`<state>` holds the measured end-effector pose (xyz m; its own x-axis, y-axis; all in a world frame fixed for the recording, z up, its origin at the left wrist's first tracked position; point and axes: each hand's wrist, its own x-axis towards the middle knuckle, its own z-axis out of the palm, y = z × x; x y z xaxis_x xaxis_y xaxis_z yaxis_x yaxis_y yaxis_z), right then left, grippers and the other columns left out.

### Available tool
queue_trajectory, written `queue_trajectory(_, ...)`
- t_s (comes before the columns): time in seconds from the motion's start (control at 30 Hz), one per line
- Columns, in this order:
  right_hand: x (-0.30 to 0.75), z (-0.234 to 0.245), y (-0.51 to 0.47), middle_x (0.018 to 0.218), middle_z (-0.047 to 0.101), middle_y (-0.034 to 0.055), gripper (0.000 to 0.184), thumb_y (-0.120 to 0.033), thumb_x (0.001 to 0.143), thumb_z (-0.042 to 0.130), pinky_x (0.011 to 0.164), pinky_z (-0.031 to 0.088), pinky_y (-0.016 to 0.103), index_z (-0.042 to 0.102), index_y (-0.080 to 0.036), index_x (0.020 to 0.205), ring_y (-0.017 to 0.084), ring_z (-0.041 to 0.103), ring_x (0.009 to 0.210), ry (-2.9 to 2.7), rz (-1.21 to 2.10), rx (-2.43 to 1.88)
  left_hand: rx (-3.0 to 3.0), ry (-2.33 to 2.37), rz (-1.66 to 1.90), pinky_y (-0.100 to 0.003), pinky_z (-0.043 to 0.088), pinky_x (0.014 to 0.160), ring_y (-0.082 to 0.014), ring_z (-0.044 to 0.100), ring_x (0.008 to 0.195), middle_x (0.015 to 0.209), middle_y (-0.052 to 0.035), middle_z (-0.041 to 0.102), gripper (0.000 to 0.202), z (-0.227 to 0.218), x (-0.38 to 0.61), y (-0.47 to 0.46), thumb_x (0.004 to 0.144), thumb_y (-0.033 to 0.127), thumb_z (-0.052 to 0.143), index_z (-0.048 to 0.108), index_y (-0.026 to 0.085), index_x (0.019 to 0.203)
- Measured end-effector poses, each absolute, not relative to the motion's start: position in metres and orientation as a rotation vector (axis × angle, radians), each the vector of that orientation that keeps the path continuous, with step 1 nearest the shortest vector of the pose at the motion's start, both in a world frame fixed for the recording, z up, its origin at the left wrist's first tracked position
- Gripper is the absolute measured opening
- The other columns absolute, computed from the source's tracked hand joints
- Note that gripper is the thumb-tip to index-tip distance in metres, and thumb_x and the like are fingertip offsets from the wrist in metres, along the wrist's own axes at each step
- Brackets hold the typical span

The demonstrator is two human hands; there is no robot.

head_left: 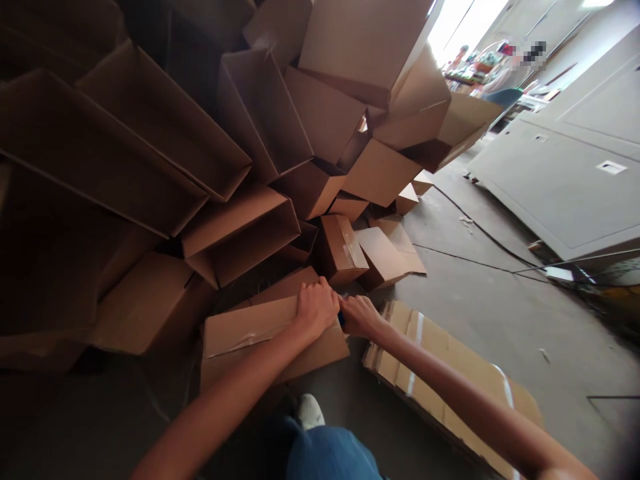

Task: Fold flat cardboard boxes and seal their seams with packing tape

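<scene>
Left hand (316, 308) curls over the edge of a taped cardboard box (265, 340) lying on the concrete floor (480, 313) at the foot of a heaped pile of boxes (250, 127). Right hand (361, 317), fingers bunched, sits just beside it against a small blue object (341, 319); its grip cannot be made out. A flattened, strapped carton (440, 380) lies near the person's denim-clad knee (325, 457).

Flattened carton (440, 373) lies right of heaped boxes (320, 113).
</scene>
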<state>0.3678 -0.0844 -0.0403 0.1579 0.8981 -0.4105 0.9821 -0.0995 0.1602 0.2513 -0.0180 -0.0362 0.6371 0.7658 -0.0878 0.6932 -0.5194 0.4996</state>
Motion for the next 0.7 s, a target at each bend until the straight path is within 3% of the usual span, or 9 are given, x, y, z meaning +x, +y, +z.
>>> queue_trajectory(0.17,0.420,-0.046,-0.136,0.119,0.070,0.0179,0.048,-0.050,0.092,0.059,0.083,0.048,0.033,0.053,-0.015,0.125,0.031,0.069,0.108,1.606,-0.201,2.425,2.226,1.090,0.325,-0.051,0.038,0.104,-0.0361,0.068,0.108,0.106,-0.0258,0.073,0.033,-0.037,0.248,-0.014,0.099,0.025,0.039,0.063,0.005,0.109)
queue_trajectory(0.23,0.449,-0.049,-0.171,0.120,0.068,0.0202,0.053,-0.048,0.097,0.050,0.081,0.049,0.036,0.046,-0.012,0.135,0.032,0.068,0.107,1.337,-0.089,2.717,2.137,1.060,0.400,-0.051,0.037,0.106,-0.0356,0.065,0.114,0.109,-0.0245,0.072,0.027,-0.038,0.246,-0.012,0.098,0.025,0.042,0.063,0.009,0.105)
queue_trajectory(0.37,0.483,-0.082,-0.246,0.117,0.065,0.0279,0.052,-0.036,0.102,0.028,0.088,0.047,0.045,0.046,-0.001,0.136,0.037,0.065,0.107,0.852,0.129,2.975,1.864,0.998,0.584,-0.047,0.041,0.103,-0.0304,0.065,0.114,0.109,-0.0181,0.073,0.019,-0.041,0.244,-0.002,0.096,0.022,0.041,0.059,0.017,0.102)
queue_trajectory(0.47,0.486,-0.125,-0.287,0.116,0.063,0.0305,0.053,-0.029,0.097,0.029,0.097,0.043,0.052,0.048,0.002,0.136,0.042,0.062,0.112,0.669,0.206,3.088,1.622,0.926,0.698,-0.040,0.049,0.094,-0.0241,0.069,0.109,0.108,-0.0131,0.076,0.020,-0.037,0.240,0.012,0.094,0.020,0.037,0.055,0.020,0.102)
queue_trajectory(0.6,0.476,-0.171,-0.308,0.111,0.065,0.0331,0.056,-0.033,0.091,0.036,0.096,0.044,0.058,0.052,0.005,0.129,0.044,0.061,0.111,0.520,0.117,3.224,1.408,0.851,0.749,-0.037,0.054,0.084,-0.0235,0.072,0.105,0.100,-0.0117,0.078,0.018,-0.018,0.208,0.038,0.088,0.023,0.039,0.056,0.020,0.096)
queue_trajectory(0.7,0.470,-0.175,-0.304,0.128,0.056,0.0368,0.066,-0.041,0.090,0.035,0.099,0.038,0.067,0.041,0.002,0.139,0.048,0.050,0.127,0.441,0.244,3.278,1.378,0.794,0.756,-0.037,0.052,0.088,-0.0248,0.070,0.107,0.100,-0.0089,0.078,0.020,0.004,0.156,0.052,0.084,0.034,0.052,0.062,0.021,0.095)
